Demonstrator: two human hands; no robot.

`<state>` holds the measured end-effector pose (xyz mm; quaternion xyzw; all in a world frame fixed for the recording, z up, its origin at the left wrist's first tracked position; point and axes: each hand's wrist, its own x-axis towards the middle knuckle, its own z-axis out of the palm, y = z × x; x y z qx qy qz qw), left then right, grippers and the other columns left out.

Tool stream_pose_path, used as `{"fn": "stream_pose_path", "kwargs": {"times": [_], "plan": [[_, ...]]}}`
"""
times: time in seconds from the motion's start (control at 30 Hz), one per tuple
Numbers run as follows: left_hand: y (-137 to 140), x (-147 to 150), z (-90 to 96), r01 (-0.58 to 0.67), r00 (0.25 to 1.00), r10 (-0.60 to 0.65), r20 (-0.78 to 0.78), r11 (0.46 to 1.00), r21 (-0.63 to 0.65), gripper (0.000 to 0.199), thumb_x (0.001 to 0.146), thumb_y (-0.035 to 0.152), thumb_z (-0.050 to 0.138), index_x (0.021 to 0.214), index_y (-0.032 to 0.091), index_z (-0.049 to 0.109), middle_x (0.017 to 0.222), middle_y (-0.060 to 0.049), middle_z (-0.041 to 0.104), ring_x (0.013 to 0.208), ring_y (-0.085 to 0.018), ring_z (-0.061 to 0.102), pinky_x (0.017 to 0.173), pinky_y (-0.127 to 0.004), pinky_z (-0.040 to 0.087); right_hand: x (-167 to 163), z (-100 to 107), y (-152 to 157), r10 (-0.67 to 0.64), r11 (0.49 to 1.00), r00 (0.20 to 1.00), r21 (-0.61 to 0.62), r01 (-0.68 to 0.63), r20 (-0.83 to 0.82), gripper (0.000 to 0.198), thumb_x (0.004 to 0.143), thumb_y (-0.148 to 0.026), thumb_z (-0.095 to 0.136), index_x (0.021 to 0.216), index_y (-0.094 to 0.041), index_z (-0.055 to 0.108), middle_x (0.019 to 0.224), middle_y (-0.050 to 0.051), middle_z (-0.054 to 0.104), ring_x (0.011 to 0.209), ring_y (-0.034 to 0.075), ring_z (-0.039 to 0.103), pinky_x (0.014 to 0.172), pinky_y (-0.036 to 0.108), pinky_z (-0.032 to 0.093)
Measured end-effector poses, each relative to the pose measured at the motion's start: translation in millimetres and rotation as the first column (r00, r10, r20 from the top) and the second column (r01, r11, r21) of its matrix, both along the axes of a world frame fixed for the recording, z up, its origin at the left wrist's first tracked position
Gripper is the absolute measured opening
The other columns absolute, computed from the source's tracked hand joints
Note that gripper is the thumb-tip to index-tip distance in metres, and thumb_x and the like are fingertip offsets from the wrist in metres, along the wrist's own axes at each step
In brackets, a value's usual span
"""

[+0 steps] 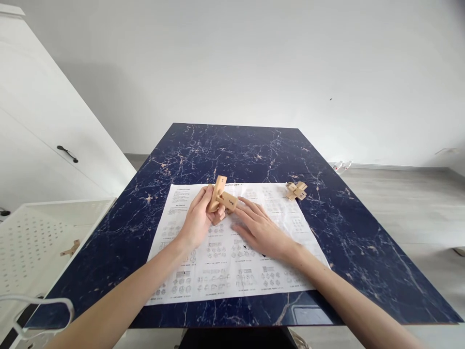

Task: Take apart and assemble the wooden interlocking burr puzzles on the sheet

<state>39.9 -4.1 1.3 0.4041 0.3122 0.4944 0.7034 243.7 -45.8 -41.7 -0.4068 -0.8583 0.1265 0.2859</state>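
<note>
Left hand (196, 220): closed around crossed wooden pieces (219, 186), thumb on the far side of the grip
Right hand (262, 231): open, palm down over the sheet, fingers stretched toward the crossed pieces; whether the fingertips touch them, I cannot tell
Crossed wooden pieces: above the far half of the sheet, left of the right hand; one bar tilts up and bears a 2, another points right with a dark mark on its end
Printed sheet (218, 264): spread on the near half of the table, covered in rows of small diagrams
Second wooden cluster (297, 191): at the sheet's far right corner, well apart from both hands
Table (225, 150): dark blue, white-veined
White basket (29, 242): left of the table, perforated, with a small wooden piece (71, 248) inside
White cabinet (43, 116): far left, with a black handle (67, 154)
</note>
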Motion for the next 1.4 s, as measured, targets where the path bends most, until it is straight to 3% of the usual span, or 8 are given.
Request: {"fn": "stream_pose_path", "kwargs": {"times": [0.17,0.3,0.73,0.9,1.07,1.17,1.3,1.4], "plan": [[-0.5,1.7,-0.9,0.028,0.999,-0.028,-0.03,1.0,-0.009,0.039,0.101,0.054,0.073,0.089,0.019,0.06,0.069,0.003,0.055,0.054,-0.008,0.048,0.05,-0.02,0.04,-1.1,1.6,0.9,-0.089,0.996,0.995,-0.015,0.089,-0.043,0.026,0.109,-0.03,0.06,0.134,-0.027,0.066,0.13,0.014,0.068,0.127,0.036,0.058,0.108,0.06,0.056],[-1.5,0.4,0.0,0.02,0.998,-0.02,-0.065,1.0,-0.004,0.039,0.098,0.053,0.077,0.091,0.018,0.061,0.081,0.002,0.062,0.055,-0.006,0.047,0.05,-0.02,0.04,-0.2,1.2,0.2,-0.126,0.99,0.988,-0.072,0.12,-0.093,0.011,0.107,-0.031,0.064,0.116,-0.024,0.068,0.116,0.013,0.067,0.113,0.034,0.059,0.098,0.055,0.058],[2.2,-3.8,0.0,0.024,1.0,-0.022,0.019,0.997,-0.069,0.036,0.087,0.051,0.089,0.098,0.019,0.076,0.086,-0.001,0.068,0.056,-0.006,0.041,0.049,-0.019,0.039,4.4,3.1,-0.8,-0.194,0.977,0.966,-0.124,0.174,-0.17,0.009,0.104,-0.028,0.067,0.097,-0.023,0.065,0.108,0.01,0.066,0.104,0.03,0.061,0.09,0.048,0.056],[3.7,-5.7,-1.2,0.015,1.0,-0.013,0.02,0.996,-0.089,0.038,0.089,0.054,0.087,0.099,0.018,0.078,0.082,0.0,0.063,0.056,-0.005,0.038,0.05,-0.019,0.038,12.0,17.2,3.1,-0.328,0.935,0.859,-0.263,0.237,-0.393,0.026,0.108,-0.045,0.061,0.094,-0.024,0.067,0.096,0.008,0.073,0.087,0.026,0.066,0.081,0.043,0.055],[3.0,-4.3,-1.9,0.0,1.0,-0.002,-0.014,0.987,-0.159,0.043,0.085,0.058,0.088,0.092,0.018,0.076,0.076,0.002,0.058,0.057,-0.007,0.038,0.051,-0.019,0.038,16.1,30.2,4.3,-0.423,0.853,0.552,-0.521,-0.026,-0.719,0.04,0.105,-0.063,0.06,0.103,-0.023,0.065,0.103,0.009,0.076,0.094,0.024,0.073,0.087,0.041,0.06],[0.5,-3.2,1.1,0.014,0.999,-0.019,-0.031,0.985,-0.172,0.04,0.087,0.057,0.087,0.089,0.019,0.075,0.076,0.002,0.057,0.063,-0.01,0.047,0.056,-0.021,0.044,16.3,30.0,3.3,-0.531,0.736,0.383,-0.635,-0.235,-0.756,0.042,0.102,-0.067,0.063,0.104,-0.025,0.059,0.087,0.003,0.072,0.065,0.018,0.067,0.058,0.032,0.057],[-1.9,-2.9,4.2,0.073,0.995,-0.083,-0.058,0.986,-0.151,0.039,0.091,0.057,0.083,0.09,0.019,0.074,0.078,0.001,0.057,0.065,-0.011,0.05,0.057,-0.022,0.043,15.5,31.0,0.7,-0.568,0.607,0.412,-0.701,-0.375,-0.712,0.045,0.1,-0.069,0.065,0.093,-0.027,0.05,0.068,-0.007,0.048,0.043,0.009,0.032,0.036,0.021,0.022],[-1.6,-2.9,2.3,0.083,0.991,-0.097,-0.09,0.985,-0.151,0.039,0.091,0.057,0.082,0.091,0.019,0.074,0.078,0.0,0.057,0.064,-0.012,0.049,0.053,-0.022,0.039,14.3,37.6,-1.9,-0.509,0.588,0.435,-0.67,-0.454,-0.742,0.036,0.102,-0.058,0.068,0.098,-0.026,0.052,0.078,-0.004,0.05,0.055,0.01,0.034,0.045,0.023,0.027]]}}
